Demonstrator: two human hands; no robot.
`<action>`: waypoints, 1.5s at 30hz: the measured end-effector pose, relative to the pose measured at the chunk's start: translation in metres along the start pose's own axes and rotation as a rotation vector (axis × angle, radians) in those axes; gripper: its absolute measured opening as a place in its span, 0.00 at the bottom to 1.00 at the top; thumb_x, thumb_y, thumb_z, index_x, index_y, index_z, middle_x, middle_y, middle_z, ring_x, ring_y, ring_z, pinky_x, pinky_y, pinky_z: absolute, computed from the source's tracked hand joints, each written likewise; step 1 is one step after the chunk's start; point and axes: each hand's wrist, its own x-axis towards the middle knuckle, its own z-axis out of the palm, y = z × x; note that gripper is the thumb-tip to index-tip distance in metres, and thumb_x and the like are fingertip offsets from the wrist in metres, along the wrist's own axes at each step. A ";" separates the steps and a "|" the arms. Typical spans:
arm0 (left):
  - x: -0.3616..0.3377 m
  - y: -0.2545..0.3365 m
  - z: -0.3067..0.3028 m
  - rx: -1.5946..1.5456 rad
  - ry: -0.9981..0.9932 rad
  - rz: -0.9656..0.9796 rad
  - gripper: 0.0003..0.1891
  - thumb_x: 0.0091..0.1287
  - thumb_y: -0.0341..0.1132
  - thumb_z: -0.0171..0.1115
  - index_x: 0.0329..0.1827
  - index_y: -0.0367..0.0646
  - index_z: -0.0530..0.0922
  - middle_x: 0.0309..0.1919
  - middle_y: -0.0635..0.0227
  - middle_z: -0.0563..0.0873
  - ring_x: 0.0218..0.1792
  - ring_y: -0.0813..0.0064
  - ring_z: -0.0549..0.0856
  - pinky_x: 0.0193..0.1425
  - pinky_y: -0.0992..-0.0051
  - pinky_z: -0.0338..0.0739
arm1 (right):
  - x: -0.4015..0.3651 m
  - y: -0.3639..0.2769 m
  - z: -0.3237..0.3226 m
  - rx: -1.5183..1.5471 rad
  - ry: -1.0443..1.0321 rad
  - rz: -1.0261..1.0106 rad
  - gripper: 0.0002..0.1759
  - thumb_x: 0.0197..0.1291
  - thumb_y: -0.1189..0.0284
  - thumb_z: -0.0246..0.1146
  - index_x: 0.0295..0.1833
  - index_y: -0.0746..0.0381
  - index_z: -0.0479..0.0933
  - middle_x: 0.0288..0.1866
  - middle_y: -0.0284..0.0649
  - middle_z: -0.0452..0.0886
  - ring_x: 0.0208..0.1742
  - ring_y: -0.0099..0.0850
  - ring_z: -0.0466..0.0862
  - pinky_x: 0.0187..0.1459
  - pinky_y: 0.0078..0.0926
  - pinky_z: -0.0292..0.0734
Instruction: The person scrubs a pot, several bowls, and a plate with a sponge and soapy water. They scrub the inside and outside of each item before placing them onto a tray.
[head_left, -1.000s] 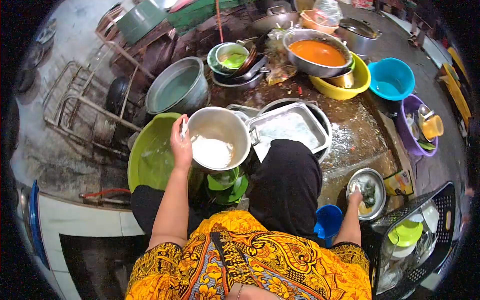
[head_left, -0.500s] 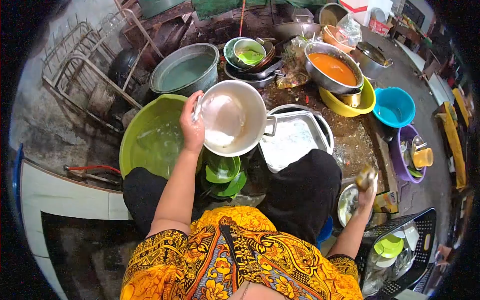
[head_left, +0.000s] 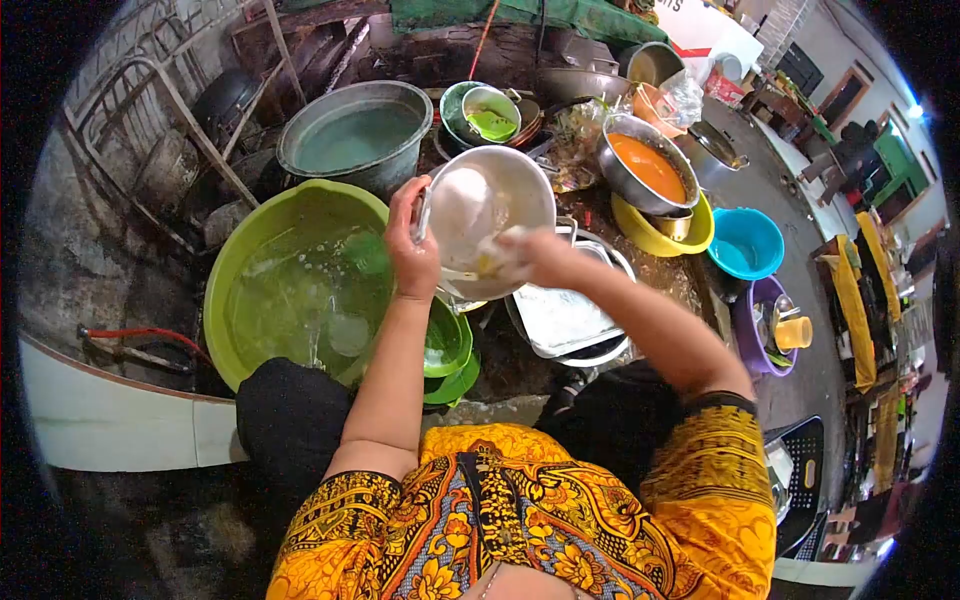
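Observation:
My left hand grips a side handle of a silver metal pot, which is tilted so its inside faces me. Inside the pot, near the lower rim, my right hand presses a soapy yellowish sponge against the wall. Motion blurs the sponge and the right fingers. Below the pot are green plastic bowls, partly hidden by my left arm. A rectangular metal tray with whitish suds lies right of them, under my right forearm.
A large green tub of water stands left, with a grey tub behind it. A steel bowl of orange liquid rests over a yellow basin. Blue and purple basins stand right. A black crate is lower right.
My right hand has come from the small bowl at the lower right into the pot with the sponge. The pot stays in my left hand, tilted a little differently. The view has shifted.

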 end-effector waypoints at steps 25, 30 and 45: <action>-0.047 -0.055 0.011 -0.060 0.037 -0.205 0.25 0.44 0.11 0.43 0.46 0.38 0.73 0.42 0.60 0.80 0.44 0.68 0.80 0.53 0.74 0.72 | 0.040 0.015 0.123 -0.304 0.132 0.192 0.18 0.57 0.60 0.54 0.49 0.58 0.74 0.42 0.51 0.80 0.43 0.47 0.81 0.45 0.41 0.75; -0.037 -0.050 0.015 -0.090 0.037 -0.173 0.24 0.46 0.11 0.43 0.46 0.38 0.73 0.41 0.62 0.80 0.44 0.69 0.80 0.53 0.74 0.72 | 0.039 0.025 0.116 -0.459 0.033 0.416 0.21 0.56 0.55 0.53 0.49 0.55 0.76 0.41 0.50 0.81 0.44 0.40 0.82 0.44 0.38 0.76; -0.046 -0.068 0.017 -0.123 0.230 -0.459 0.13 0.59 0.16 0.51 0.46 0.37 0.73 0.40 0.65 0.79 0.45 0.73 0.79 0.54 0.74 0.71 | -0.007 0.040 0.119 -0.572 0.449 -0.039 0.13 0.54 0.62 0.60 0.43 0.54 0.74 0.31 0.45 0.76 0.26 0.41 0.77 0.26 0.40 0.70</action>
